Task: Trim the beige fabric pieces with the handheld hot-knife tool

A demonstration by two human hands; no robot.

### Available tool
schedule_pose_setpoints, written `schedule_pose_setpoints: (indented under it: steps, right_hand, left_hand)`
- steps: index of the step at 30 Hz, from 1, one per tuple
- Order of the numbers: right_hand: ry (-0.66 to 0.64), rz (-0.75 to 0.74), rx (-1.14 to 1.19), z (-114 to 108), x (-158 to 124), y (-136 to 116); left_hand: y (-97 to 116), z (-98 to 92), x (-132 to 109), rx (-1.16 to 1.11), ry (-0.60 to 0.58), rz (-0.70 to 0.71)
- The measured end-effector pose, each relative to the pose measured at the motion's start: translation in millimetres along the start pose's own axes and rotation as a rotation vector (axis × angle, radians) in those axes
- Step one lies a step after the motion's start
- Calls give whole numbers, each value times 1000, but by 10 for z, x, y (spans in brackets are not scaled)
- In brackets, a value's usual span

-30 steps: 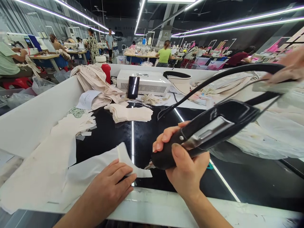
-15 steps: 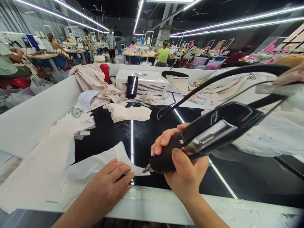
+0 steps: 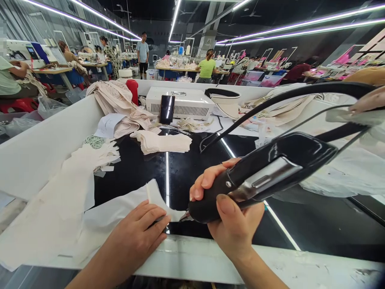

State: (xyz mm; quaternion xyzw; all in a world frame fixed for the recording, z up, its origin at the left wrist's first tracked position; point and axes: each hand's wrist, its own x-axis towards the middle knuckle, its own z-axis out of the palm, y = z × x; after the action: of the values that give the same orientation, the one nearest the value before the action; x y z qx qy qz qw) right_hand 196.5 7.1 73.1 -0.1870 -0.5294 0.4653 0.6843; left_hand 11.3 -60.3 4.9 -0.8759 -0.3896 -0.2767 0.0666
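My right hand (image 3: 231, 216) grips a black corded handheld tool (image 3: 267, 172) with a silver lever along its side and a small metal tip. That tip touches the narrow right end of a white fabric piece (image 3: 120, 206) on the black tabletop. My left hand (image 3: 136, 230) lies flat on the same piece, its fingers extended just left of the tip. Part of the fabric is hidden under this hand. From the tool's rear a thick black cable (image 3: 270, 100) loops up and back.
Pale fabric (image 3: 45, 204) drapes along the left, below a green cord bundle (image 3: 94, 141). Further back are a cut-fabric stack (image 3: 162, 142), a phone (image 3: 167, 109) and a white vented box (image 3: 180, 104). Clear plastic (image 3: 337, 168) lies at right. Several people sit or stand beyond.
The tool has tilted slightly, its rear end shifting a little right and down, with the tip still at the fabric's end. My left hand has hardly moved.
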Motion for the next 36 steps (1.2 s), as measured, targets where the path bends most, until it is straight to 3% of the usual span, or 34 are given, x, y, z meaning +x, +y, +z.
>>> schedule_pose_setpoints:
  steps: [12, 19, 29, 36]
  right_hand:
    - [-20, 5, -31, 13, -7, 45]
    - [71, -40, -77, -67, 50, -3]
    - [49, -33, -70, -79, 9, 44]
    - [53, -38, -99, -138, 122, 96]
  left_hand:
    - [24, 4, 7, 8, 3, -6]
    - [-2, -1, 4, 34, 11, 1]
    - [-5, 5, -15, 20, -5, 4]
    - [-159, -131, -124, 42, 29, -23]
